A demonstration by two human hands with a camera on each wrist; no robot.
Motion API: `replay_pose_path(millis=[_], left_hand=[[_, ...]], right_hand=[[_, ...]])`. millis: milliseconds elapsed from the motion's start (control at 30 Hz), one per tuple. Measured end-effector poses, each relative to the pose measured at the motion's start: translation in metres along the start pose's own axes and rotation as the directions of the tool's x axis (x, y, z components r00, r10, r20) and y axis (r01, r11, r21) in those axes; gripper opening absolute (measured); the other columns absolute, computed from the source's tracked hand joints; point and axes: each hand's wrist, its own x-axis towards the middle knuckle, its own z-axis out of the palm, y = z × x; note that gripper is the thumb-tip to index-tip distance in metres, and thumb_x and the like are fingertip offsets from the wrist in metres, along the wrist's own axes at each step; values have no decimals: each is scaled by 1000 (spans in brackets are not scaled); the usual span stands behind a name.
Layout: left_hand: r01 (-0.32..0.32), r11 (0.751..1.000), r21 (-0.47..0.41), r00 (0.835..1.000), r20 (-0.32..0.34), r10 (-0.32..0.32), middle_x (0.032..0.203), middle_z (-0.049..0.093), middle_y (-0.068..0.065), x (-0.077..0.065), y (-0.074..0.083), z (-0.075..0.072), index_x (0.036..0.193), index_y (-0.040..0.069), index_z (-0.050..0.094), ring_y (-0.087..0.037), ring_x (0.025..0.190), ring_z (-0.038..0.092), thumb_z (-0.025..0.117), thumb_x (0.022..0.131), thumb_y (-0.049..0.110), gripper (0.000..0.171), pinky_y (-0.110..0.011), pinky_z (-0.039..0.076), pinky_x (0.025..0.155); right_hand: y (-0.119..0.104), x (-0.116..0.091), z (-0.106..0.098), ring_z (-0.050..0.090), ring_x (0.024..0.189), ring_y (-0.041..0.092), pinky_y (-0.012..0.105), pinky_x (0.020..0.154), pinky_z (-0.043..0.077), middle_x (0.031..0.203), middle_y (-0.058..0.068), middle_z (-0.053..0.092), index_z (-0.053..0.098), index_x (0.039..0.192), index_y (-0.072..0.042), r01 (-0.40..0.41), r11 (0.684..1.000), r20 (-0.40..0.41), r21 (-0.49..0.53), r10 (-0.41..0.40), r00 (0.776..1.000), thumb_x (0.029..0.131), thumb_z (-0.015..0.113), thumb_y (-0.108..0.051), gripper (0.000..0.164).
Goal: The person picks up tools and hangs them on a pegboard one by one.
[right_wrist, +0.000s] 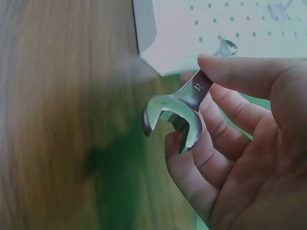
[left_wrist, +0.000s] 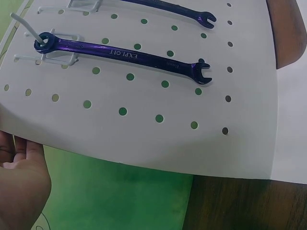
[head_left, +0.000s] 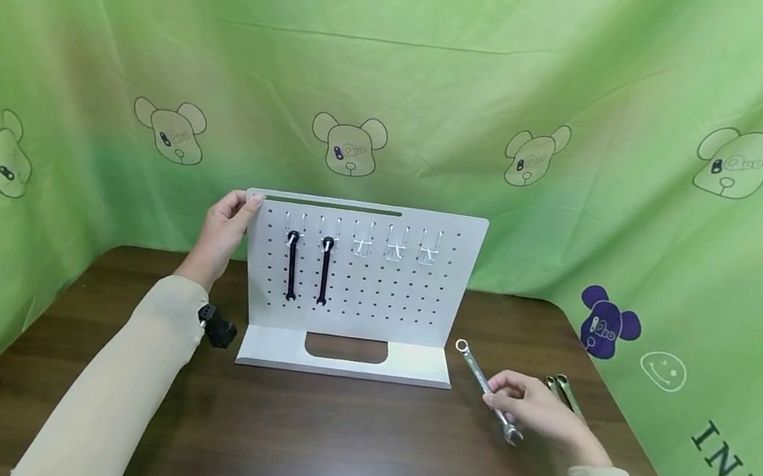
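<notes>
A white pegboard stand [head_left: 355, 326] stands upright on the table. My left hand [head_left: 219, 234] grips its upper left corner, thumb on the front. Two dark purple combination wrenches, one [head_left: 293, 269] at the far left and another [head_left: 325, 275] beside it, hang by their ring ends from hooks. In the left wrist view the lower wrench [left_wrist: 124, 53] reads "EXPLOIT". To the right of the stand, my right hand [head_left: 542, 410] pinches a silver combination wrench [head_left: 476, 366] between thumb and fingers, above the table. Its open end [right_wrist: 175, 108] faces the camera in the right wrist view.
Three more white hooks [head_left: 396, 245] on the board hold nothing. A few other wrenches [head_left: 566, 391] lie on the brown wooden table [head_left: 331, 449] behind my right hand, partly hidden. A green curtain [head_left: 417, 25] surrounds the back and sides.
</notes>
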Motion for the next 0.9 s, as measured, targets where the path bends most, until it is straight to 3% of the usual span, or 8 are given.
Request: replay_pose_path(millis=[500, 900], left_hand=[[3, 1000, -2, 1000, -10, -3, 97, 51, 1, 0, -2, 0, 106, 12, 58, -13, 89, 46, 57, 102, 43, 32, -31, 39, 83], [19, 1000, -13, 1000, -1, -19, 100, 52, 0, -2, 4, 1, 110, 10, 58, -14, 92, 47, 57, 102, 41, 32, -31, 39, 84]], right_hand=[[-40, 38, 45, 53, 67, 14, 30, 59, 50, 82, 7, 57, 58, 108, 2, 61, 997, 54, 42, -63, 997, 96, 68, -14, 22], [-71, 63, 74, 58, 72, 19, 34, 66, 54, 90, 13, 63, 58, 111, -1, 103, 991, 13, 89, -105, 994, 96, 70, -17, 25]])
